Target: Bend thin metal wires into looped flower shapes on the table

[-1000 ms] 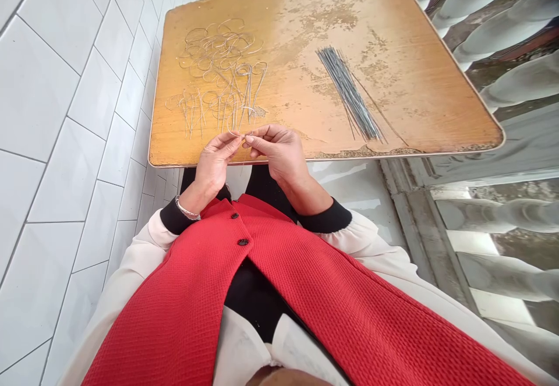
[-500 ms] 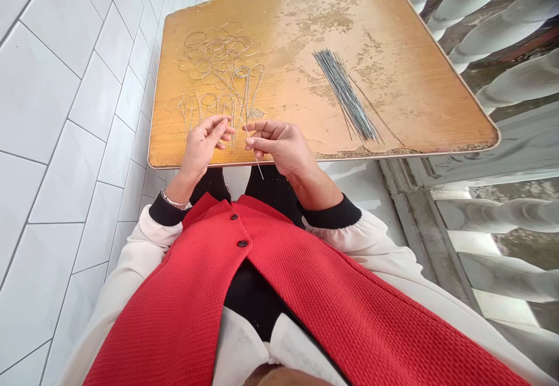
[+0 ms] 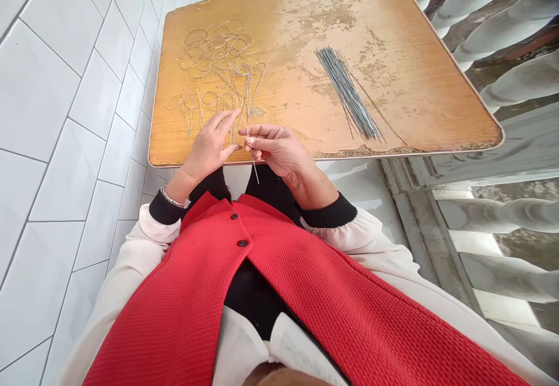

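My right hand (image 3: 276, 148) is closed in a pinch on a thin metal wire (image 3: 253, 167), whose lower end hangs down past the near edge of the wooden table (image 3: 414, 101). My left hand (image 3: 210, 146) is right beside it, fingers partly stretched, fingertips touching the upper part of the same wire. Just beyond my hands lies a heap of bent, looped wires (image 3: 218, 71) on the left half of the table. A bundle of straight grey wires (image 3: 347, 92) lies to the right of my hands.
A white tiled wall (image 3: 56, 112) runs close along the table's left side. To the right stands a stone balustrade (image 3: 502, 54). My red vest and white sleeves fill the bottom of the view.
My left hand moved out to the left, away from the right hand, then came back with its fingers more extended. The wire now sticks down from the right hand's pinch.
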The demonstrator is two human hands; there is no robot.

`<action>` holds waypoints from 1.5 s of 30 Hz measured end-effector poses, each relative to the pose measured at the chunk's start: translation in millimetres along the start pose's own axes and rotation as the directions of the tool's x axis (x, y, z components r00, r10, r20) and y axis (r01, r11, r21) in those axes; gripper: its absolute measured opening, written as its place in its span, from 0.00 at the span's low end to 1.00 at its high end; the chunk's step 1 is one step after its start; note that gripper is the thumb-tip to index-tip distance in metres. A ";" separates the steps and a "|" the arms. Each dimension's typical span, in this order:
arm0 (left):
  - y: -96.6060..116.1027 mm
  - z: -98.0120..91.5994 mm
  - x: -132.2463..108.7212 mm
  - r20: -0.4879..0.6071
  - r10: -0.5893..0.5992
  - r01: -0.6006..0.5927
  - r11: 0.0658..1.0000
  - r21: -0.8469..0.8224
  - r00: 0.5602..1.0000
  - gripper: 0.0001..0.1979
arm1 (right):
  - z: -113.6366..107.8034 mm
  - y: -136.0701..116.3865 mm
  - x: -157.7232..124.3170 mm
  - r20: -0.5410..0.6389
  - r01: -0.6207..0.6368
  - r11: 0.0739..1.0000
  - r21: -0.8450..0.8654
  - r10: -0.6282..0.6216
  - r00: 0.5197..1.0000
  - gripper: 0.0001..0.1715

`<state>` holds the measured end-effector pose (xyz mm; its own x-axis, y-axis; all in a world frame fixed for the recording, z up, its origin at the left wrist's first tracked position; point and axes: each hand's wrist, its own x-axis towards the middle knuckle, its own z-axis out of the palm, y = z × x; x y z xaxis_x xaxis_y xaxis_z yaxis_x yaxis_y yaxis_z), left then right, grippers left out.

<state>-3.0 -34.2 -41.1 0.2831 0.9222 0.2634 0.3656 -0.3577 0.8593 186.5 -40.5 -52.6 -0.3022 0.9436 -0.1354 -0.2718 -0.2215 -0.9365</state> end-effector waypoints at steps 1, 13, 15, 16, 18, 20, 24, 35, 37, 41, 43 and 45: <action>-1.7 1.1 0.0 -0.009 0.009 -0.008 1.000 0.026 1.000 0.25 | 0.1 0.9 -0.1 0.000 0.005 1.000 -0.006 -0.005 1.000 0.16; -23.3 10.1 0.5 0.003 0.188 -0.169 0.872 0.459 0.982 0.23 | 5.2 5.4 -3.2 -0.047 0.065 0.995 -0.071 -0.068 0.997 0.18; -23.2 11.9 -0.1 -0.010 0.178 -0.154 0.877 0.456 0.984 0.22 | 6.2 4.5 -3.7 -0.052 0.067 0.994 -0.088 -0.072 0.996 0.18; -23.3 12.9 -0.3 -0.018 0.171 -0.145 0.880 0.452 0.985 0.22 | 6.5 4.3 -3.8 -0.056 0.067 0.993 -0.094 -0.072 0.996 0.18; -24.4 14.8 -0.6 -0.033 0.161 -0.130 0.888 0.442 0.986 0.22 | 6.8 4.3 -3.5 -0.062 0.063 0.993 -0.099 -0.070 0.996 0.17; -26.6 16.3 -0.9 -0.045 0.161 -0.127 0.895 0.428 0.986 0.23 | 6.6 5.1 -2.6 -0.068 0.059 0.994 -0.095 -0.065 0.996 0.17; -31.8 16.2 -1.9 -0.031 0.190 -0.164 0.909 0.383 0.981 0.31 | 4.6 8.1 -0.1 -0.093 0.075 0.993 -0.090 -0.084 0.992 0.14; -23.3 8.9 -2.7 0.038 0.204 -0.195 0.844 0.500 0.978 0.31 | 4.6 7.3 -1.2 -0.079 0.072 0.996 -0.053 -0.076 0.994 0.16; -19.0 8.7 -2.1 0.044 0.200 -0.193 0.829 0.524 0.979 0.29 | 4.9 7.0 -1.9 -0.084 0.070 0.996 -0.055 -0.074 0.994 0.18; -13.5 10.1 -2.0 0.021 0.189 -0.171 0.826 0.538 0.982 0.25 | 6.0 7.9 -3.9 -0.087 0.067 0.994 -0.086 -0.074 0.993 0.19; -12.7 11.7 -2.2 0.002 0.188 -0.160 0.831 0.533 0.982 0.23 | 7.0 8.5 -5.1 -0.086 0.052 0.994 -0.095 -0.060 0.994 0.20; -13.0 13.6 -2.3 -0.019 0.189 -0.151 0.837 0.526 0.982 0.21 | 7.9 8.8 -5.8 -0.082 0.042 0.995 -0.095 -0.050 0.995 0.20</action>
<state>3.6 -33.7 -58.8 0.3300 0.8407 0.4294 0.7300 -0.5157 0.4485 178.6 -49.9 -57.6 -0.2118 0.9706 -0.1143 -0.1964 -0.1569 -0.9679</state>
